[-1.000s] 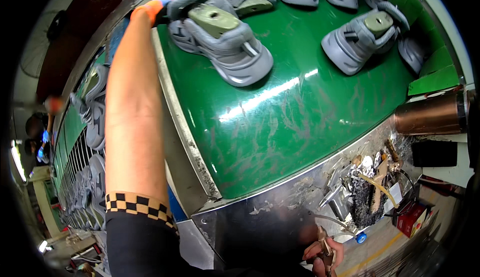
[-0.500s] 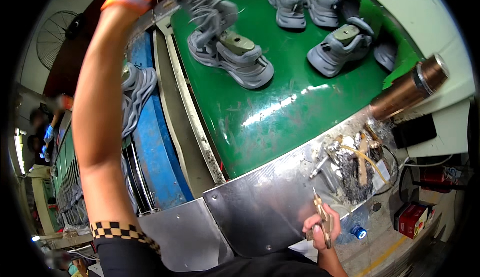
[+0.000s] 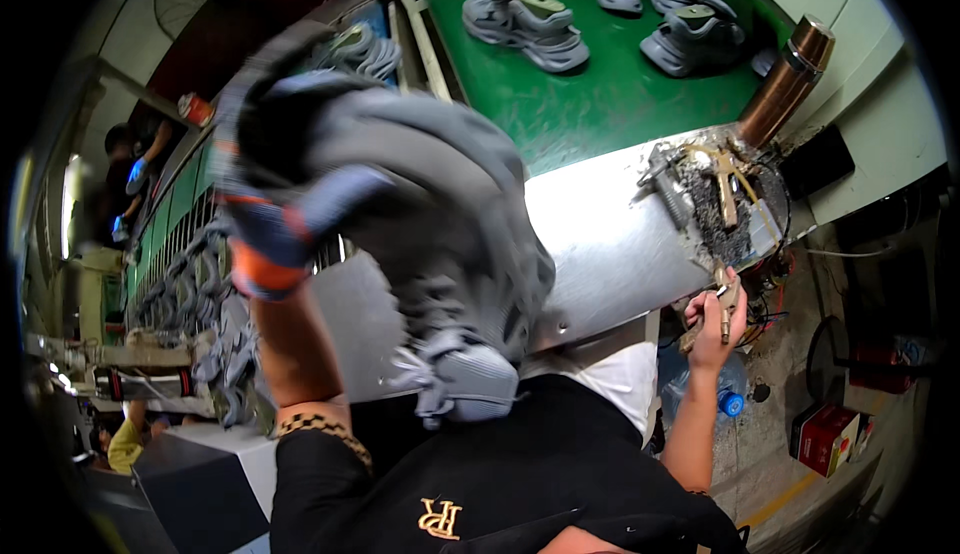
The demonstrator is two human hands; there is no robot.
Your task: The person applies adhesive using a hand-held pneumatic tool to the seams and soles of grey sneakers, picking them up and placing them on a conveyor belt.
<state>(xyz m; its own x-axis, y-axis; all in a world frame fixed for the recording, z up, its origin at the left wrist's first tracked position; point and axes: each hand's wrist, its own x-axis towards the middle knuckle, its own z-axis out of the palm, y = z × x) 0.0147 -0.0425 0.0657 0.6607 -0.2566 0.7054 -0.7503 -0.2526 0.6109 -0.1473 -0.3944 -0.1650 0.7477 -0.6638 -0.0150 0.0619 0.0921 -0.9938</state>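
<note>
The left hand [image 3: 265, 224], gloved, has its fingers clamped on a grey shoe [image 3: 440, 254] held up near the chest; it looks light and soft-sided, best gripped at the collar. The right hand [image 3: 712, 319] grips a small tool [image 3: 722, 304], low right.

We raise our gloved left hand [image 3: 275, 209] high, fingers curled tight in a grip, while our bare right hand [image 3: 712, 316] hangs low, closed.

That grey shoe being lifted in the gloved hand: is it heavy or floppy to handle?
Probably light: the left hand alone lifts the grey shoe high. Its thick sole looks fairly stiff, while the laces seem loose and floppy. The glove likely keeps it from slipping.
</note>
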